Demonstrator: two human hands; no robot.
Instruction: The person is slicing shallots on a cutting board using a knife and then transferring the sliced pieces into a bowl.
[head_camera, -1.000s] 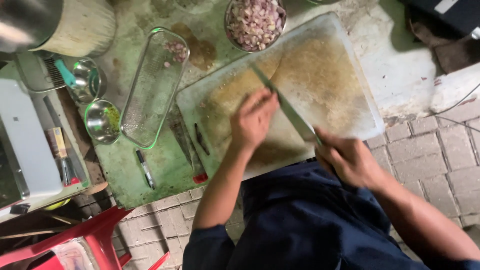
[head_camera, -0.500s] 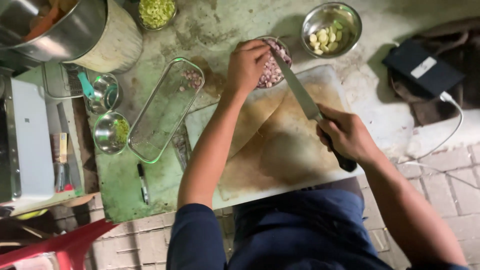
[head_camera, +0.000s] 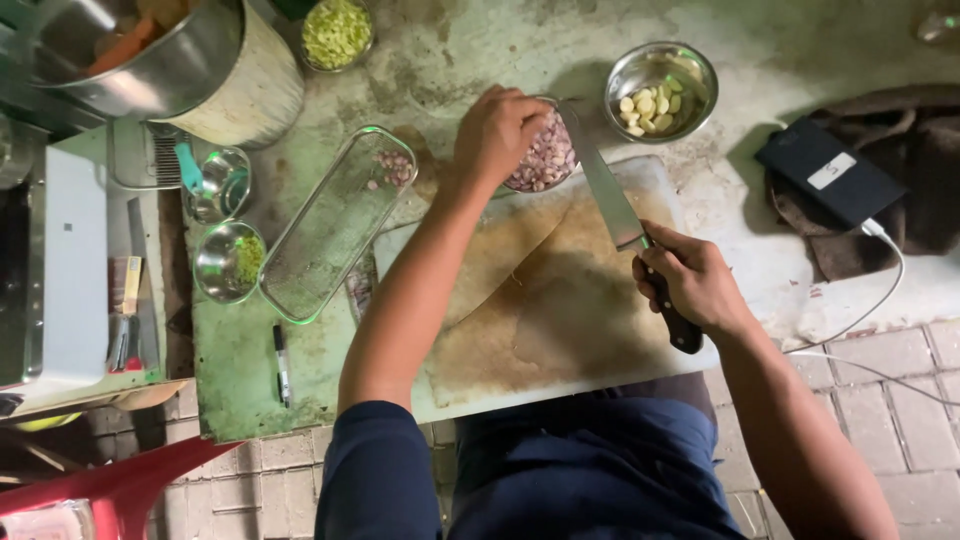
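1. A small round steel bowl of chopped purple-pink shallot pieces stands at the far edge of the worn, stained pale plastic cutting board, on the green work surface.
2. The left hand lies over the near-left rim of that bowl, its fingers curled down onto it in a closed hold on the rim.
3. The right hand is wrapped tightly around the dark handle of a long steel-bladed kitchen knife. The blade runs up and away from the hand, its tip reaching the right side of the shallot bowl; whether it touches the bowl cannot be told.
4. Just to the right of the shallot bowl sits a round steel bowl holding peeled pale garlic cloves.
5. To the left of the board lies a clear rectangular glass dish, tilted diagonally, with a few shallot bits at its far end.
6. Left of the dish are two small steel cups, the nearer one with green bits inside, the farther one with a teal-handled tool in it.
7. A black-and-white marker pen lies near the front edge of the surface.
8. At the far left stand a large steel pot and a small bowl of chopped green vegetable.
9. At the right, a dark flat device with a white cable rests on a dark cloth.
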